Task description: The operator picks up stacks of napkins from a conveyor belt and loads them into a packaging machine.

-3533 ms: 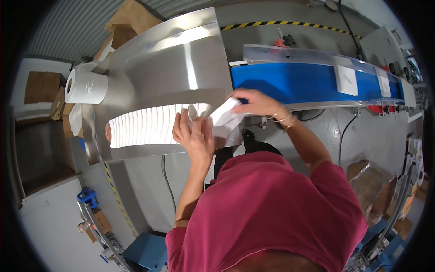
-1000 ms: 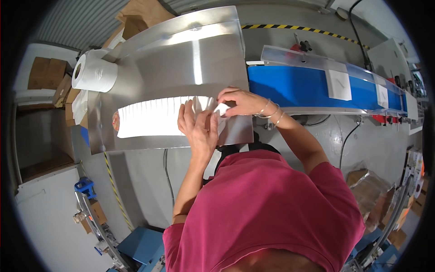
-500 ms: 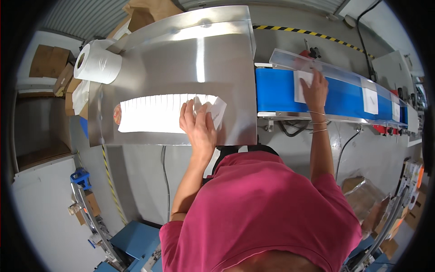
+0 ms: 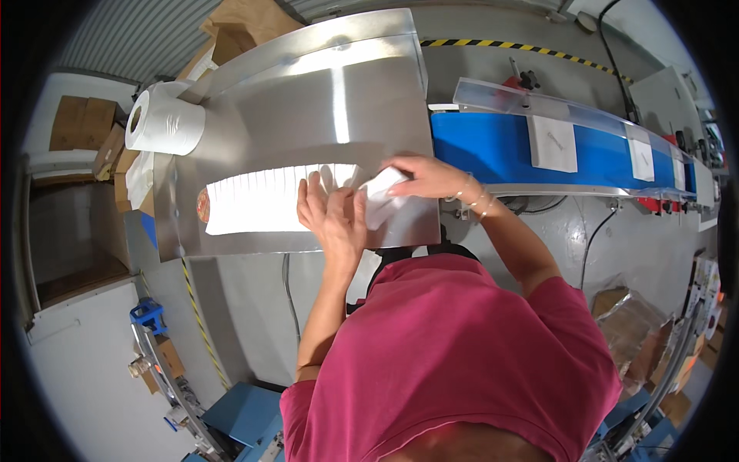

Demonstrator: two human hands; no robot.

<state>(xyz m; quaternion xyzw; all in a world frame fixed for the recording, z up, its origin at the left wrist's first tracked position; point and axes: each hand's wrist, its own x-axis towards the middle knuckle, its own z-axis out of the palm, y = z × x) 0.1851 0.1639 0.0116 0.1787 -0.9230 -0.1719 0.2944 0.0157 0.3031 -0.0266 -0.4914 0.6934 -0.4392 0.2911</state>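
Observation:
A long row of upright white packets point(image 4: 258, 199) leans together on a steel table point(image 4: 269, 127). My left hand point(image 4: 332, 218) rests over the row's right end, fingers spread and touching the packets. My right hand point(image 4: 433, 177) pinches a white packet point(image 4: 382, 189) between thumb and fingers at that same end; this packet is tilted and partly blurred. At the far left of the row sits a round reddish piece point(image 4: 203, 205), its kind unclear. On the blue conveyor belt point(image 4: 485, 146) to the right, a flat white packet point(image 4: 553, 145) lies with another packet point(image 4: 640, 158) farther along.
A clear plastic guide point(image 4: 570, 110) runs along the belt's far side. A white roll point(image 4: 168, 119) stands at the table's left edge, near cardboard boxes point(image 4: 83, 123). Yellow-black tape point(image 4: 523, 48) crosses the floor behind the belt, and a cable point(image 4: 289, 296) hangs below the table.
My right hand has left a packet on the belt and moved left to the row's end, where it grips another. The belt's packets have shifted right. My left hand stays on the row.

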